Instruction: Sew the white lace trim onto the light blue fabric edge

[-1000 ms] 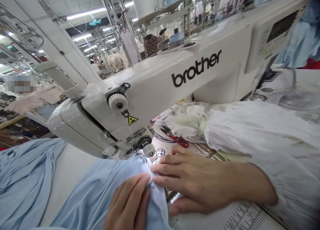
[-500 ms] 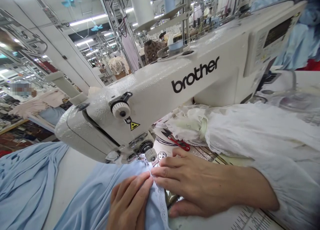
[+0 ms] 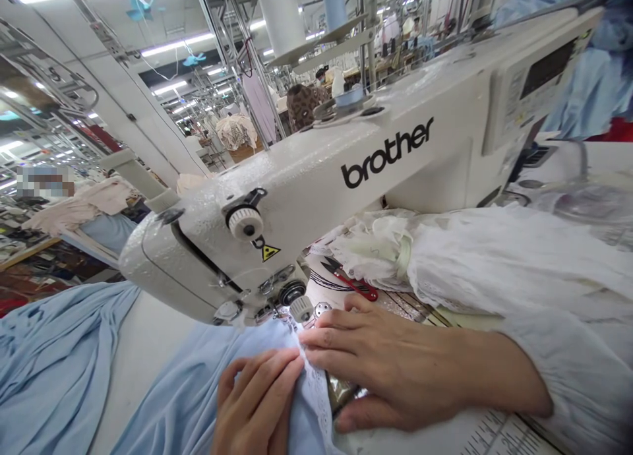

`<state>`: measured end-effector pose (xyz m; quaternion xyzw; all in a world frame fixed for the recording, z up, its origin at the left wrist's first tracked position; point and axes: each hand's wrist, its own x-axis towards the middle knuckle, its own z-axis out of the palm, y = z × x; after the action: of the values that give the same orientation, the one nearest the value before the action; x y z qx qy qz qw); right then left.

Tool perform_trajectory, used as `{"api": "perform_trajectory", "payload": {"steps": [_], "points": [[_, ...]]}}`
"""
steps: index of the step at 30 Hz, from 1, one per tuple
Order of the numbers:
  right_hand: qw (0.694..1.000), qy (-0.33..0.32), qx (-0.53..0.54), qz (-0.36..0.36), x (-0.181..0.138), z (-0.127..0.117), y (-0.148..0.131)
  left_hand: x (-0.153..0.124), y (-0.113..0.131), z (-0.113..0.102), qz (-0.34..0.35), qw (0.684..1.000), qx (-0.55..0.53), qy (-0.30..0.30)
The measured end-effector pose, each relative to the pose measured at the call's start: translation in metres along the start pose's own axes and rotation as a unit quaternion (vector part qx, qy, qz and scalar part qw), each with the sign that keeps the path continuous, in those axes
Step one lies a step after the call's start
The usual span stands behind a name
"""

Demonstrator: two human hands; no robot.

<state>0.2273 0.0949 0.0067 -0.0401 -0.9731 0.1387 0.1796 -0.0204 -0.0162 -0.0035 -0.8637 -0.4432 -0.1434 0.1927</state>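
Note:
Light blue fabric (image 3: 198,369) lies under the needle area of a white sewing machine (image 3: 316,191) marked "brother". A strip of white eyelet lace trim (image 3: 317,395) runs along the fabric's edge up to the presser foot. My left hand (image 3: 260,399) rests on the blue fabric, fingers stretched side by side and tips at the lace; its thumb is hidden. From the right, my right hand (image 3: 390,359) lies open, its fingertips on the lace edge just before the foot and its thumb apart. The two hands' fingertips nearly meet.
Red-handled thread snips (image 3: 351,280) lie behind my right hand. Gathered white fabric (image 3: 459,250) lies under the machine arm and to the right. More blue fabric (image 3: 54,349) is heaped at left. Thread cones (image 3: 281,16) stand above; a person (image 3: 45,181) is in the far left background.
The view has shifted slightly, so the machine head sits a little lower and to the right. My left fingertips are slightly lower relative to the foot; my right hand stays nearly in place.

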Motion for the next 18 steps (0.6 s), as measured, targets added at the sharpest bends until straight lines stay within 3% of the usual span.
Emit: {"api": "perform_trajectory", "payload": {"steps": [18], "points": [[1.0,0.012,-0.019,-0.008,0.0053,0.0029,0.0038,0.0041,-0.0037,-0.0017,-0.013,1.0,0.0,-0.015]]}}
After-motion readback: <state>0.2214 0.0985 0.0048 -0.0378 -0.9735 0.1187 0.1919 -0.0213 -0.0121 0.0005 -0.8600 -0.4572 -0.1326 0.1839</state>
